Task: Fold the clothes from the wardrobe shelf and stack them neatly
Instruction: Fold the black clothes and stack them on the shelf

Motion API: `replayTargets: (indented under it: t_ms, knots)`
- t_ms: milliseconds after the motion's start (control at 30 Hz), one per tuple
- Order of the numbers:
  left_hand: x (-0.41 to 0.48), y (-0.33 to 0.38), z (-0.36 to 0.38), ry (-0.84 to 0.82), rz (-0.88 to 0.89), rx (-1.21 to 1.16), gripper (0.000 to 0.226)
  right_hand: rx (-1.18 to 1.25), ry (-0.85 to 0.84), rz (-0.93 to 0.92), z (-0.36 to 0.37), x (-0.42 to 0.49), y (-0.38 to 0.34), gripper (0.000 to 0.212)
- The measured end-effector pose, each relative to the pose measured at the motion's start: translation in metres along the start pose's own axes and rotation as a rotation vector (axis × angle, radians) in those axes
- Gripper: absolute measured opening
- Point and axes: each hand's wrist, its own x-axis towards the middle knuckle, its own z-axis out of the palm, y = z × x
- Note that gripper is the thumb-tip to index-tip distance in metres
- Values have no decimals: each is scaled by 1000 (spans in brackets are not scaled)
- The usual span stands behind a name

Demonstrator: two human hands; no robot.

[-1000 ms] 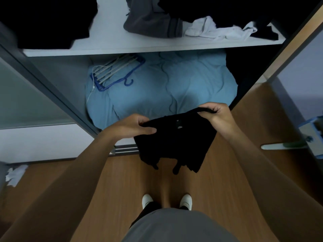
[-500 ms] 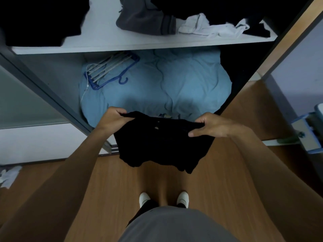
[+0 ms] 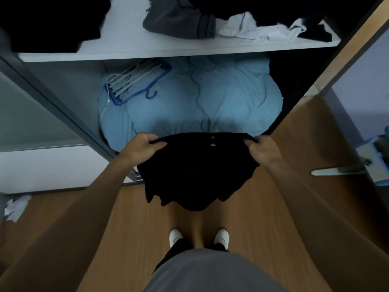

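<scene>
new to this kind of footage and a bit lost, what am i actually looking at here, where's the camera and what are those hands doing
No machine here: a person works with bare hands. The pictures come from one wide-angle camera worn on the head, looking down, so you see the white shoes and wooden floor from above. The left hand and right hand each grip the top edge of a black garment, which hangs spread between them. Ahead is an open wardrobe. Its white shelf carries clothes: a grey garment, a white garment and dark clothes. Below lies light blue bedding with a blue hanger on it.
</scene>
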Motion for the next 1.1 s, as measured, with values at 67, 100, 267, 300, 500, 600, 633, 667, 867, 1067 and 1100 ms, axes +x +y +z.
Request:
replayTargets:
  t_ms: [67,100,267,300,500,600,633,667,867,1067,1100]
  knots:
    - [-1,9,18,50,-56,-58,29,114,-102,80,11,-4,-4,28]
    - [-2,14,28,57,-84,-117,23,180,-135,119,16,-7,-8,30]
    - [-11,29,60,18,12,-295,33,415,-149,124,38,-27,-30,37]
    - [-12,31,64,-8,58,-275,40,428,-136,73,41,-32,-35,36]
    - [-10,44,72,38,161,-231,47,474,-141,-46,47,-47,-66,26]
    - [-8,46,75,23,207,-155,48,449,-195,-25,45,-50,-75,34]
    - [-8,48,76,19,244,-92,50,443,-203,-34,45,-52,-78,37]
    - [-9,50,78,26,293,-12,51,439,-197,-53,46,-53,-80,37]
    - [-19,56,80,16,417,204,44,542,-180,-77,50,-58,-83,20]
    - [-29,61,81,-60,486,276,39,674,-238,30,43,-61,-86,24]
    - [-31,60,81,-60,502,270,33,693,-248,18,42,-62,-85,23]
